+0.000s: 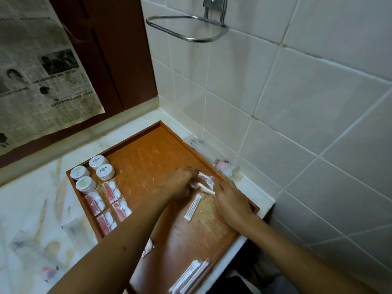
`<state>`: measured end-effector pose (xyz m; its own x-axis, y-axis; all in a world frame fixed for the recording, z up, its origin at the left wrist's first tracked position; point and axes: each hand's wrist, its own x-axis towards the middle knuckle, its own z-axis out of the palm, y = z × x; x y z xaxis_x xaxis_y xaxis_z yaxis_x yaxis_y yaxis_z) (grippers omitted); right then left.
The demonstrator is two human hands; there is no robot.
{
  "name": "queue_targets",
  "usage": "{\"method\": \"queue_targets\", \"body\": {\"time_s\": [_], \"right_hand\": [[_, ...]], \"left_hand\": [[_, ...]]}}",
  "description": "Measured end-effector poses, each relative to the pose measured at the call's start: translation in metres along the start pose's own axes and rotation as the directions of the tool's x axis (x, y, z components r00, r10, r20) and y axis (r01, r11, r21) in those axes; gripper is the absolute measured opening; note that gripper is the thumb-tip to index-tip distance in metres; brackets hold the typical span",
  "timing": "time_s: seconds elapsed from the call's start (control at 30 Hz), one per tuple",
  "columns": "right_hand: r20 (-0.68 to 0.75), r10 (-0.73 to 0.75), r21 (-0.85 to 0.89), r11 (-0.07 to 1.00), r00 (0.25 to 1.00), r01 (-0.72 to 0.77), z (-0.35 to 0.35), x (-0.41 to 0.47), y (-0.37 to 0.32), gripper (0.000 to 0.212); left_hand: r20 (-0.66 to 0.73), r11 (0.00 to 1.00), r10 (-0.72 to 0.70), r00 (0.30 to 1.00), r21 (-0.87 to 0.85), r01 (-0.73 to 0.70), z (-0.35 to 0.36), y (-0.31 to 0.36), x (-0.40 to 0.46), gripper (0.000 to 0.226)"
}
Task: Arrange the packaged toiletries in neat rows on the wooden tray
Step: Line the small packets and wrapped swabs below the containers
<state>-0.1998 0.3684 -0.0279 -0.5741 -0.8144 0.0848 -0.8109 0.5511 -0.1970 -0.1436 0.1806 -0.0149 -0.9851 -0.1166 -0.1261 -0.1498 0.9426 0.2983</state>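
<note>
A wooden tray (146,151) lies on the marble counter in the corner. At its left side stand several round white packs (98,162) in two rows, with several clear sachets of red and white items (112,192) below them. My left hand (180,183) and my right hand (231,200) meet over the tray's right side, both pinching a blurred bunch of clear cotton-swab packets (204,182). One swab packet (194,206) rests just below the hands. More long packets (189,276) sit at the tray's near corner. A small packet (148,247) peeks out beside my left forearm.
Clear packets (222,166) lie on the counter ledge between tray and tiled wall. More clear packets (49,272) rest on the marble counter (31,209) left of the tray. A metal ring holder (186,28) hangs on the wall above. Newspaper (38,71) covers the dark cabinet at left.
</note>
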Motion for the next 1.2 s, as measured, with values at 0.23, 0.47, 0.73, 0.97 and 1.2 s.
{"method": "queue_targets", "body": {"time_s": [0.23, 0.47, 0.73, 0.97, 1.2], "right_hand": [[0.013, 0.029, 0.148, 0.989, 0.999, -0.031, 0.007, 0.009, 0.005, 0.026], [-0.08, 0.13, 0.315, 0.944, 0.988, -0.099, -0.012, 0.013, 0.019, 0.003], [-0.289, 0.225, 0.264, 0.953, 0.931, -0.148, -0.042, 0.061, 0.024, 0.035], [-0.284, 0.279, 0.269, 0.942, 0.917, -0.203, -0.036, 0.06, 0.029, 0.033], [-0.282, 0.27, 0.326, 0.929, 0.921, -0.173, -0.017, 0.021, 0.03, 0.029]], "left_hand": [[-0.11, 0.997, -0.07, 0.991, 0.012, 0.071, 0.015, 0.002, -0.004, 0.022], [-0.102, 0.982, -0.183, 0.978, -0.065, 0.177, 0.014, 0.004, 0.002, 0.033], [-0.155, 0.986, -0.154, 0.976, 0.037, 0.161, 0.016, 0.007, 0.006, 0.034], [-0.185, 0.911, -0.275, 0.943, -0.364, 0.195, -0.019, -0.005, 0.03, 0.013], [-0.239, 0.746, -0.424, 0.874, -0.64, 0.187, -0.053, 0.007, 0.07, 0.041]]}}
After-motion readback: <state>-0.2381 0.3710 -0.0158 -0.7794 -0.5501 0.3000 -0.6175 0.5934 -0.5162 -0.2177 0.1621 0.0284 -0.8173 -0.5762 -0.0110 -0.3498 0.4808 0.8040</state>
